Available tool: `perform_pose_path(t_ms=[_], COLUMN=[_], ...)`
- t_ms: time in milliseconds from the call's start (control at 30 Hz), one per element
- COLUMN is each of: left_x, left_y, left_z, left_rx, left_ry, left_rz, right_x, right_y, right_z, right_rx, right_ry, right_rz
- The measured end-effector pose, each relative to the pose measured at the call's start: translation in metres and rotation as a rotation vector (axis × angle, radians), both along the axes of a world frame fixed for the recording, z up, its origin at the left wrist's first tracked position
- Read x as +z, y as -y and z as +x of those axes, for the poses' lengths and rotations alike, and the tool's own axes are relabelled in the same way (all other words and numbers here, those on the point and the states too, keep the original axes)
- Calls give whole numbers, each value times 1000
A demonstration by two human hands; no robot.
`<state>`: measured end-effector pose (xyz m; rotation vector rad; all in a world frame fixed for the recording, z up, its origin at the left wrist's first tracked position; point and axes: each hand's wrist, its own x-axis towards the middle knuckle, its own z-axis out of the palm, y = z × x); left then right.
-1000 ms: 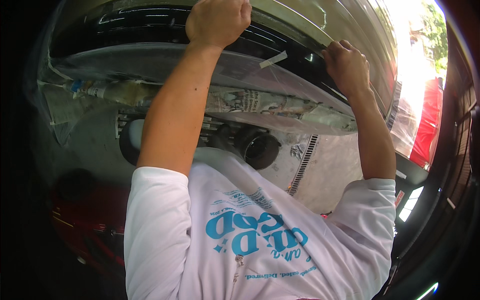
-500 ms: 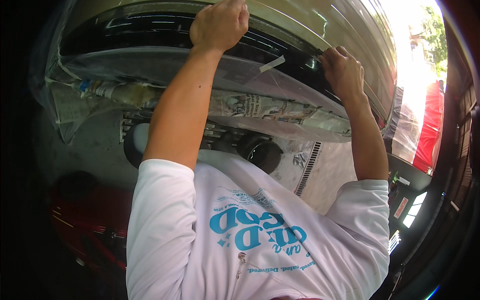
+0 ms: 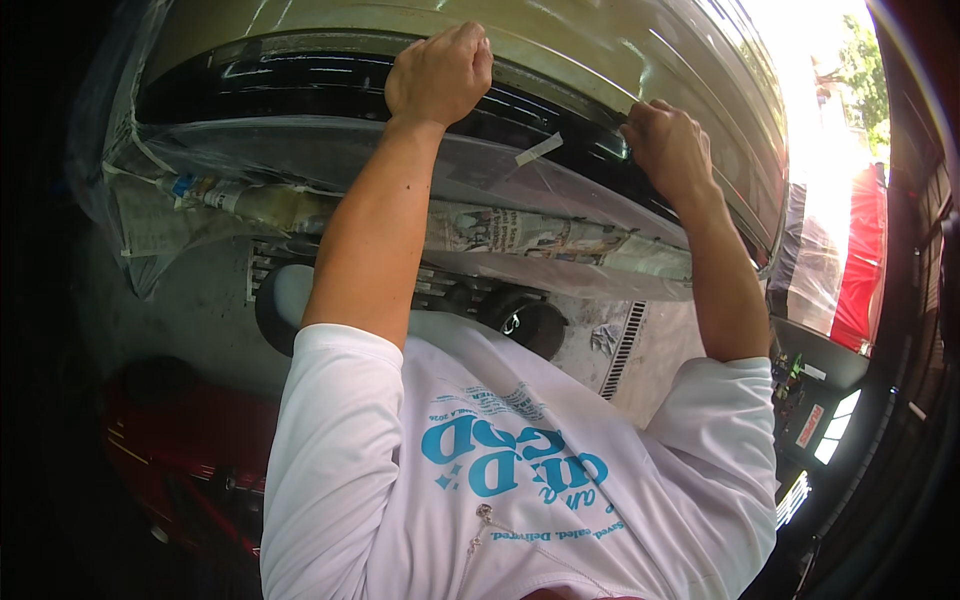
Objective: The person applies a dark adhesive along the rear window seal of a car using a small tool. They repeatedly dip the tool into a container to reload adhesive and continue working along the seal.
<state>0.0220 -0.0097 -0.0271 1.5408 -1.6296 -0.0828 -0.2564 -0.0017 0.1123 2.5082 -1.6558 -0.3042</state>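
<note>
A person in a white shirt [image 3: 420,500] with blue lettering, a pendant [image 3: 485,512] dangling over it, reaches both bare arms toward a glossy black band [image 3: 270,85] on a vehicle. The left hand [image 3: 438,75] is balled, knuckles up, over the band's upper edge; the right hand [image 3: 668,145], fingers curled inward, sits at that edge farther right. Both sets of fingertips are hidden, so whether they pinch anything cannot be told. The band runs behind both hands and across the gap between them, bordered above by an olive-gold panel [image 3: 560,40]. Below it, a pale tape strip [image 3: 540,149] slants between the hands near clear plastic sheeting [image 3: 270,145] and newspaper [image 3: 500,232]. Beyond are a slotted floor drain [image 3: 624,350], a dark red vehicle [image 3: 190,450] at lower left and, at right, red fabric [image 3: 858,255] and sunlit foliage [image 3: 865,90].
</note>
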Motion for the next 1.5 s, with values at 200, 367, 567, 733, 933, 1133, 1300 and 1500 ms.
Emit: perform_pose_path(t_ms=[200, 367, 567, 733, 933, 1133, 1300, 1500], left_x=[-4, -6, -5, -10, -10, -7, 3, 18], left_y=[1, 1, 1, 2, 0, 3, -2, -8], left_z=[-1, -1, -2, -4, -5, 0, -2, -1], left_rx=[3, 11, 31, 16, 41, 29, 36, 42], left_ry=[-3, 33, 33, 24, -15, -28, -12, 12], left_rz=[-23, 3, -40, -84, -25, -137, -30, 91], right_x=[-17, -16, -20, -18, 29, 5, -18, -18], right_y=[-21, -22, -24, -16, 70, 11, -18, -15], right_z=[-8, -2, -1, 9, 40, -2, -15, -14], right_rx=[-50, -35, -61, -33, -39, 82, 14, 30], right_ry=[-5, -27, -109, -228, -275, -108, -67, -43], right_rz=[-102, -123, -107, -90, 395, 38, -87, -123])
